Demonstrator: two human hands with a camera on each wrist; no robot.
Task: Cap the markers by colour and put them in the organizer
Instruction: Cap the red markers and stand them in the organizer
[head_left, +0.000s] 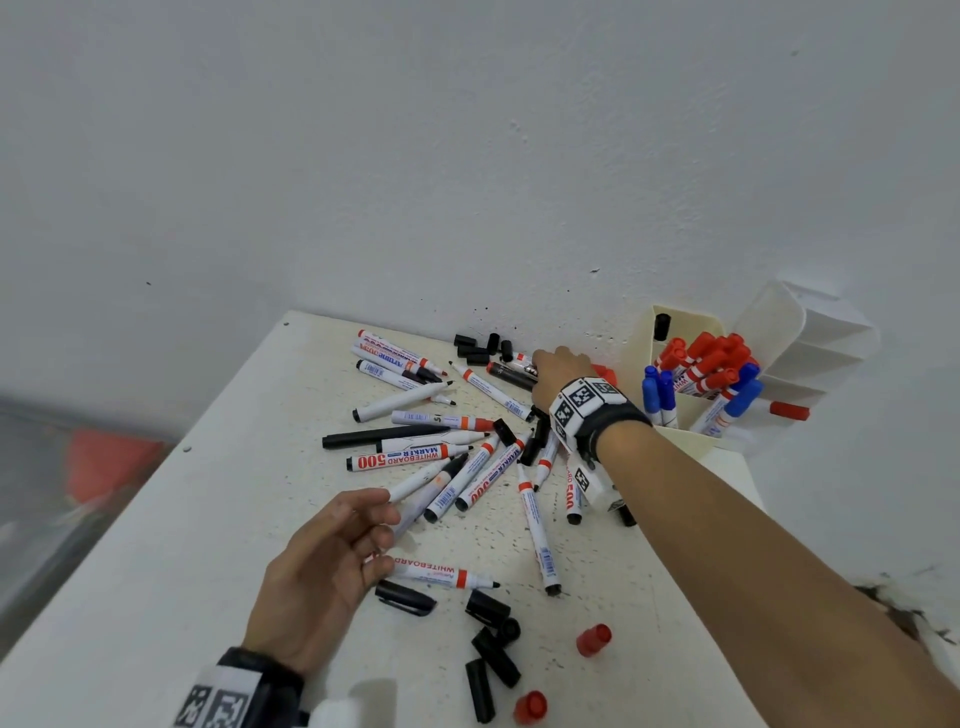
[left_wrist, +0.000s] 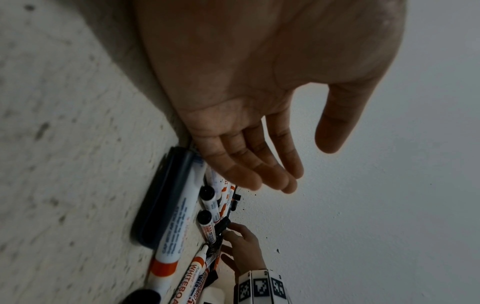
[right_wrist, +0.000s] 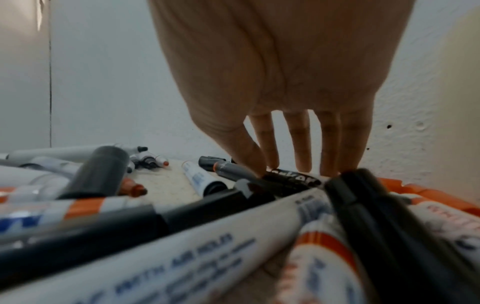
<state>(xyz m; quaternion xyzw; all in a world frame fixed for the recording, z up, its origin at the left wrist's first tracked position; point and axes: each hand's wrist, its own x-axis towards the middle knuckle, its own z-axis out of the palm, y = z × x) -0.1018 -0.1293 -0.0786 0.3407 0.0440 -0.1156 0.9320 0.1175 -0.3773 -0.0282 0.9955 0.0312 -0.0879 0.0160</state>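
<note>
Reaching toward the desk's far edge, the right hand (head_left: 558, 371) has its fingers (right_wrist: 267, 144) straight and pointing down, tips touching a dark grey plastic marker with an orange collar (head_left: 511, 374). Not yet curled round it, so no grip. That marker lies flat near the far edge by the wall, long axis running roughly left-right along that edge, just under and left of the right hand's fingertips. Right hand is clearly the nearer one.

Left hand (head_left: 332, 561) hovers over the near-left part of the pile, fingers relaxed and apart, holding nothing; the left wrist view shows an empty palm. A white whiteboard marker with an orange band (head_left: 447, 574) lies just beside its fingertips, long axis left-right.

Cream plastic desk organizer with compartments (head_left: 691, 431) stands at the far-right corner, right of the right hand, already holding red-capped and blue-capped markers (head_left: 701, 364) upright. Loose black plastic caps (head_left: 480, 347) sit at the far edge; more black caps (head_left: 493, 649) and two red plastic caps (head_left: 593, 640) lie toward the near edge.

Likely next: close on the dark marker, then find a matching cap.

Surface: white speckled desk (head_left: 218, 519) with ink flecks, pushed against a plain white wall (head_left: 467, 156). Many uncapped markers left, so the task looks well short of done.
</note>
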